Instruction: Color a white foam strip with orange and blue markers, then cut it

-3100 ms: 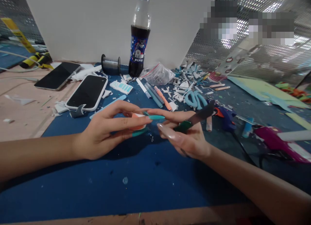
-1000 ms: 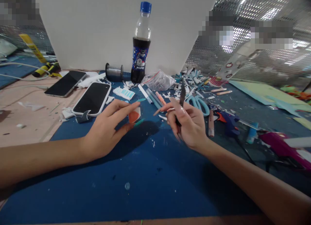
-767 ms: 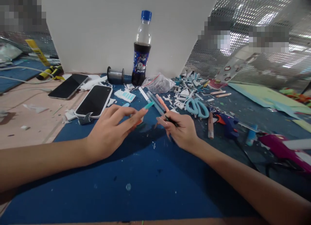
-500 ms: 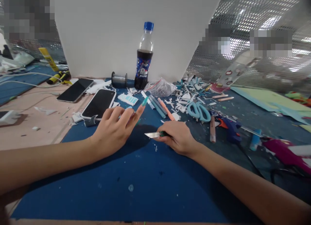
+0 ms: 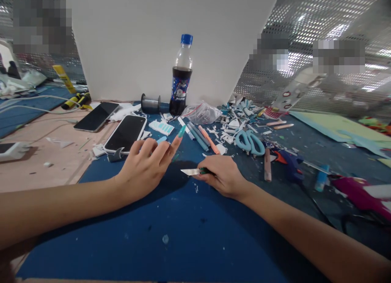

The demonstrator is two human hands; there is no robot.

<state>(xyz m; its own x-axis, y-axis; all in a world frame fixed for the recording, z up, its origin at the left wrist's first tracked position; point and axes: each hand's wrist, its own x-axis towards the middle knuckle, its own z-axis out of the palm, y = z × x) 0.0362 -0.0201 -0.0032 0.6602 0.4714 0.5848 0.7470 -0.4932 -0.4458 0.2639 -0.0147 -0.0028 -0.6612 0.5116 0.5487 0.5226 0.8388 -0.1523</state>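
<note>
My left hand (image 5: 146,165) lies flat on the blue cutting mat (image 5: 183,234), its fingers with long teal nails stretched toward the back. Whatever is under its fingers is hidden. My right hand (image 5: 222,175) is closed round a craft knife (image 5: 193,171) with a green handle. The bare blade points left, its tip just right of my left hand's fingers and low over the mat.
A cola bottle (image 5: 181,77) stands before a white board (image 5: 159,38). Two phones (image 5: 125,132) (image 5: 96,116), a wire spool (image 5: 150,104), markers (image 5: 198,134), teal scissors (image 5: 249,140), a plastic bag (image 5: 201,112), paper scraps and a purple glue gun (image 5: 360,190) surround the hands.
The left hand lowered the small orange and white piece and flattened over the mat. The right hand turned the knife from upright to blade pointing left and brought it down beside the left fingers.
</note>
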